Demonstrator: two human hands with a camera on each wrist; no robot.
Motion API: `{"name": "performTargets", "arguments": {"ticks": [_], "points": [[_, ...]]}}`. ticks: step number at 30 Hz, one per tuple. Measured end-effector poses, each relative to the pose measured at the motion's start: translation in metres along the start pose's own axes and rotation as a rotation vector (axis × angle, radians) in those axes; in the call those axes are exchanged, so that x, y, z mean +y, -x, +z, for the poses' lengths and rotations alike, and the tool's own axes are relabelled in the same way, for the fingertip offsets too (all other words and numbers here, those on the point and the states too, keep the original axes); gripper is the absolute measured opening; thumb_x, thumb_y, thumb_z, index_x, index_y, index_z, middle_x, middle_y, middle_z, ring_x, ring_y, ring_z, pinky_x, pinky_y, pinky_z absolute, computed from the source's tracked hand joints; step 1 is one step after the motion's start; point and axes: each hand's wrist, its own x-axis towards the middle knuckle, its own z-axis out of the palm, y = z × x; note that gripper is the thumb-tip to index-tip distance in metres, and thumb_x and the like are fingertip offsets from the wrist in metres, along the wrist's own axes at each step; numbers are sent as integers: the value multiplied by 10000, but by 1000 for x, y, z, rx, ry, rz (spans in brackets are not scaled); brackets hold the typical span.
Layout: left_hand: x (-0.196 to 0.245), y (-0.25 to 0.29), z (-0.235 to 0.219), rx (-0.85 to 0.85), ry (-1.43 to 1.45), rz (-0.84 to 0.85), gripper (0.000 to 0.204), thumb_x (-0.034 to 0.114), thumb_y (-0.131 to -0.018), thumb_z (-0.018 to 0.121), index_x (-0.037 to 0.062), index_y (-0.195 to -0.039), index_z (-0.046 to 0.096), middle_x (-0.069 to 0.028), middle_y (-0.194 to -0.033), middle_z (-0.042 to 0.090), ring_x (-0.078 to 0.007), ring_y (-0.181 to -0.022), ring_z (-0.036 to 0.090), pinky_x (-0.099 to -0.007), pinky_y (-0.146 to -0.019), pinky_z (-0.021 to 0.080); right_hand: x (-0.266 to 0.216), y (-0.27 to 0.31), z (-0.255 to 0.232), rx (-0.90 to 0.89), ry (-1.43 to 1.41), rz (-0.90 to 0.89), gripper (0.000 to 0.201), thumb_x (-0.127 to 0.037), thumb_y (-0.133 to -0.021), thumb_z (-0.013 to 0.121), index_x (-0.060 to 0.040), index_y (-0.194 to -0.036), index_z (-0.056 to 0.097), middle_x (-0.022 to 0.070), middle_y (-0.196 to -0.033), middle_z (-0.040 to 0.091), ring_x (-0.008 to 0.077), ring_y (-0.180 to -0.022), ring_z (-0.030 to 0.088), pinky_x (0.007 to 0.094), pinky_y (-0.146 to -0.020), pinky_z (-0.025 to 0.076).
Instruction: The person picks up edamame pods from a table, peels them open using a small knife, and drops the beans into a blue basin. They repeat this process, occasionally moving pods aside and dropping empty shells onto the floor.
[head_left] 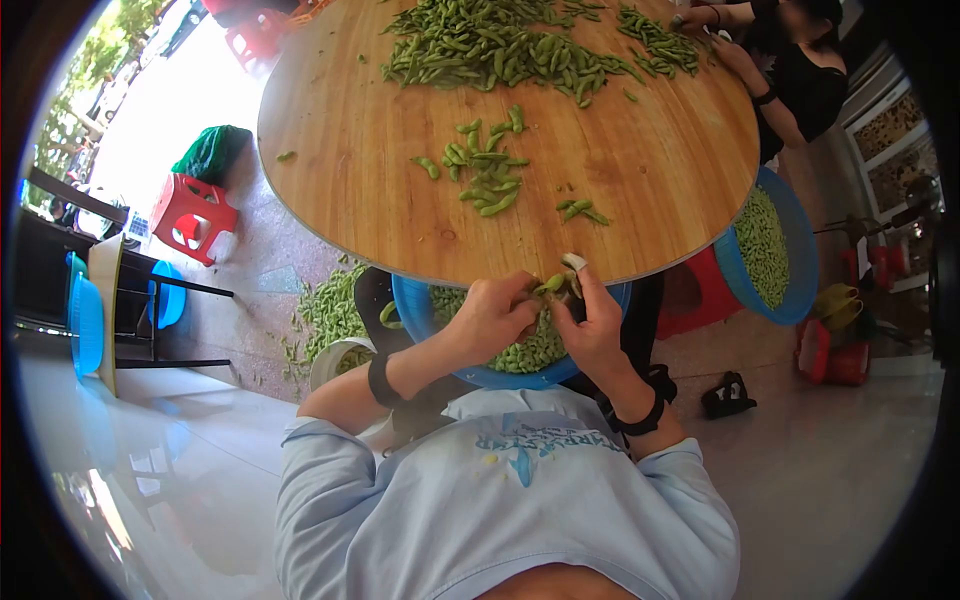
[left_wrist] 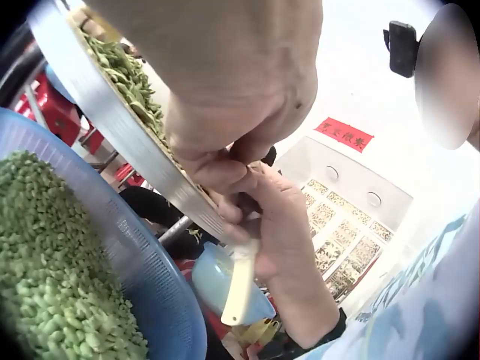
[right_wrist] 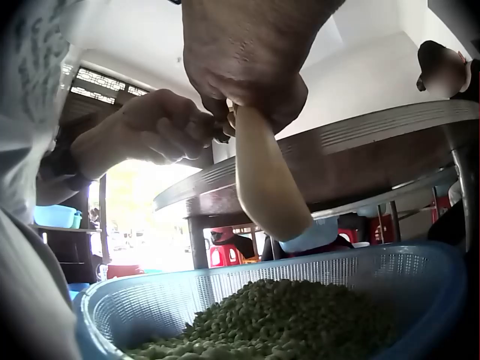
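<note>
Over the blue basket [head_left: 533,380] of shelled green beans, my left hand [head_left: 490,318] pinches a green pod [head_left: 551,284] at the table's near edge. My right hand [head_left: 598,338] meets it fingertip to fingertip, gripping a tool by its cream handle [left_wrist: 240,289]. In the right wrist view this handle [right_wrist: 268,180] angles down below my right hand [right_wrist: 251,52], with my left hand [right_wrist: 161,129] close beside. The tool's working end is hidden between the fingers. Near the hands, a few pods [head_left: 582,210] lie on the round wooden table [head_left: 360,200].
A large heap of pods [head_left: 490,50] covers the table's far side, where another person [head_left: 800,80] sits. To the right stands a second blue basket [head_left: 770,250] of beans. Pods [head_left: 335,310] lie on the floor at left, near a red stool [head_left: 192,215].
</note>
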Motion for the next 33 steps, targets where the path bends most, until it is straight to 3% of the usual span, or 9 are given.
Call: {"name": "performTargets", "arguments": {"ticks": [3, 6, 9, 11, 16, 18, 21, 25, 33], "points": [[5, 2, -1, -61, 43, -40, 104, 64, -884, 516, -39, -874, 530, -26, -647, 573, -77, -539, 529, -226, -472, 409, -3, -5, -3, -91, 98, -38, 446, 41, -762, 648, 33, -1186, 509, 156, -904, 560, 234, -707, 581, 308, -616, 486], [2, 4, 2, -98, 83, -138, 91, 56, -855, 532, -35, -866, 525, -39, -641, 579, -84, -534, 535, -246, -473, 415, 4, -2, 2, -56, 150, -255, 386, 68, -747, 625, 45, -1115, 512, 178, -938, 545, 291, -714, 579, 318, -617, 482], [-2, 14, 6, -62, -118, 88, 91, 50, -825, 545, -30, -866, 531, -74, -638, 586, -116, -516, 539, -269, -475, 424, 7, 0, 1, -77, 157, -213, 336, 67, -743, 617, 42, -1065, 524, 178, -904, 551, 309, -721, 583, 328, -619, 484], [0, 24, -4, -89, -315, 190, 105, 50, -807, 544, -24, -882, 540, -113, -622, 592, -206, -514, 579, -331, -481, 439, 4, 0, -3, -155, 111, -45, 287, 56, -763, 607, 41, -1040, 533, 156, -847, 558, 302, -710, 590, 338, -619, 489], [14, 68, -63, -154, -1009, 287, 174, 58, -790, 559, -9, -950, 541, -166, -756, 566, -372, -681, 584, -430, -581, 462, 4, 10, -21, -371, 48, -77, 265, 17, -786, 619, 31, -1038, 539, 155, -831, 596, 322, -704, 618, 358, -601, 497], [23, 74, -76, -279, -1281, 108, 174, 56, -774, 574, 4, -936, 536, -183, -802, 536, -378, -729, 563, -435, -624, 459, 9, 12, -21, -381, 84, -159, 266, 3, -790, 630, 30, -1039, 538, 162, -843, 610, 329, -703, 626, 363, -595, 501], [49, 24, -64, -275, -1068, 257, 144, 57, -779, 575, 6, -904, 527, -189, -791, 538, -389, -751, 563, -459, -635, 448, 8, 11, -18, -314, 96, -104, 275, -27, -791, 649, 30, -1036, 539, 176, -864, 625, 341, -732, 636, 378, -600, 512], [29, -69, -29, -115, -834, 604, 105, 58, -804, 568, -4, -877, 526, -193, -805, 533, -403, -767, 564, -484, -628, 442, 5, 11, -19, -360, 79, -83, 266, -21, -796, 640, 41, -1034, 537, 188, -862, 628, 343, -733, 639, 373, -601, 518], [11, -130, -10, 24, -1082, 572, 149, 43, -777, 591, 7, -915, 549, -174, -916, 516, -388, -789, 582, -438, -690, 486, 10, 15, -26, -273, 31, -53, 271, -7, -808, 628, 49, -1060, 548, 185, -830, 622, 314, -712, 637, 332, -620, 514]]}}
